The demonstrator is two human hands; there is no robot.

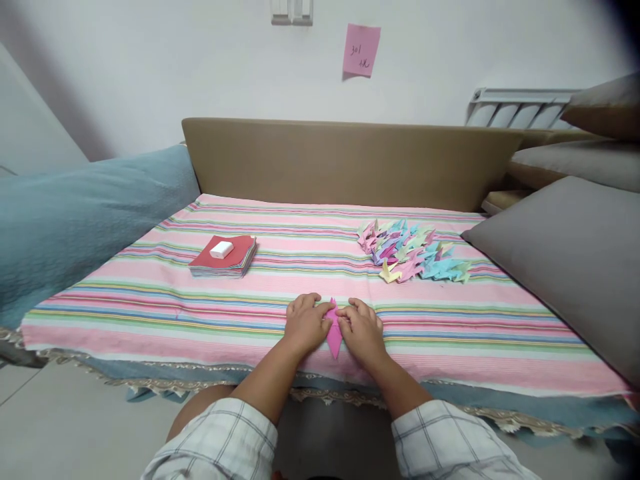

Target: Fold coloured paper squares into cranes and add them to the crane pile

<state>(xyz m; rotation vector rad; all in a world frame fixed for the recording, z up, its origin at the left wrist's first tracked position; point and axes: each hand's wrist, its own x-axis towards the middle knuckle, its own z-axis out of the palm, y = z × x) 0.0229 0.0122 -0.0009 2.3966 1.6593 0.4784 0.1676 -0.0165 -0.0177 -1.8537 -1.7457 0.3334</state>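
So you had the pink folded paper (335,344) on the striped cloth (150,321) right in front of you, between your two hands. Fingers of your left hand (304,325) touched one side and your right hand (364,331) the other, up near the top, but honestly I couldn't tell whether either grip was pinched tight or just pressing. Looked partway along to me: a narrow diamond, not yet shaped like the finished-looking folded pieces (407,263) bunched off to the right. Plenty seemed unfolded too, in that paper stack (220,272) under the white block (221,249).
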